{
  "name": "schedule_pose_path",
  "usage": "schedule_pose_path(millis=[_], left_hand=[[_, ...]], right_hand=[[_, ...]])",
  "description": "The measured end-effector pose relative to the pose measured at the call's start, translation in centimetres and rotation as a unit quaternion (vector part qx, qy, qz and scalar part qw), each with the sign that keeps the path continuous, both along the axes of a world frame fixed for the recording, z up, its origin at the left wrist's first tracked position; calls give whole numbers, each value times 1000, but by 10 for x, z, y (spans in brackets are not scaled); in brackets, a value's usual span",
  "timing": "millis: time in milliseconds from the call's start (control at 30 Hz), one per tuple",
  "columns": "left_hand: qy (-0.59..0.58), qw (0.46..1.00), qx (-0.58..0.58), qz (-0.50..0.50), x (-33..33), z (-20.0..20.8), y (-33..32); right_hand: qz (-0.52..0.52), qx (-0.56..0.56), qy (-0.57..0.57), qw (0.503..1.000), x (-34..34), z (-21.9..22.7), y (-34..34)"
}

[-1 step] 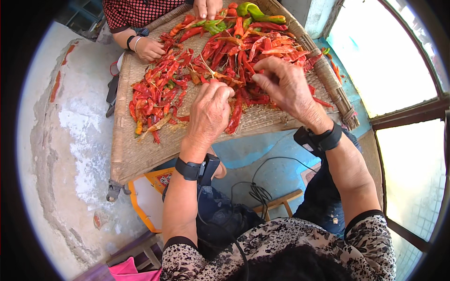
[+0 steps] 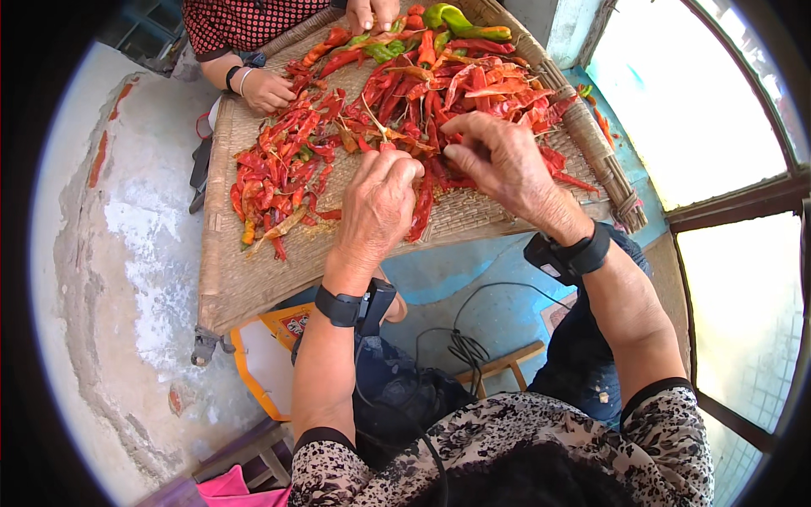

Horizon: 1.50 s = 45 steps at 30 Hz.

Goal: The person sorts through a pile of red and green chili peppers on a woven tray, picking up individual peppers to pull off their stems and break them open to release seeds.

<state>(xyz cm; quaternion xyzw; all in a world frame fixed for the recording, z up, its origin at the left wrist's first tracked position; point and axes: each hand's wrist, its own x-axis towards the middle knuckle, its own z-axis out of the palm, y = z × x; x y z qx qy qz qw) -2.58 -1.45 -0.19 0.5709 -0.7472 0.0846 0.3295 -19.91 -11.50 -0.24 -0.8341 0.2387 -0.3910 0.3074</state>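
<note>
My left hand point(image 2: 376, 203) is closed on a red chili pepper point(image 2: 387, 146), whose pale dry stem sticks up above the fingers. Most of that pepper is hidden in the grip. Just right of it, my right hand point(image 2: 514, 165) hovers over the peppers with thumb and forefinger curved and apart; nothing shows between them. Beneath both hands, a woven tray point(image 2: 279, 283) bears a heap of whole dried red chilies point(image 2: 498, 84). A second heap of red chili pieces point(image 2: 283, 182) lies on its left side.
Across the tray, another person's hand point(image 2: 269, 90) touches the left heap, and their other hand point(image 2: 372, 13) is at the far edge. Green peppers point(image 2: 460, 24) lie at the back. A window point(image 2: 684, 101) stands right, a plaster wall point(image 2: 152, 253) left. A black cable point(image 2: 469, 346) hangs below.
My right hand has shifted slightly left, toward the pepper in my left hand. The left hand stays where it was.
</note>
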Motion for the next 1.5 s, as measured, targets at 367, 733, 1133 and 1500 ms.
schedule_pose_path(millis=[367,733,1133,1500], left_hand=[[-48,988,110,-102,-14,-3,3],[95,992,59,67,11,4,-16],[-27,952,253,170,20,-8,-28],[-20,979,133,150,17,-4,-32]], right_hand=[[48,151,-42,986,11,-4,5],[-85,69,-74,991,-25,3,-33],[-185,44,-162,968,-54,6,-47],[-49,-96,-10,994,-23,0,-4]])
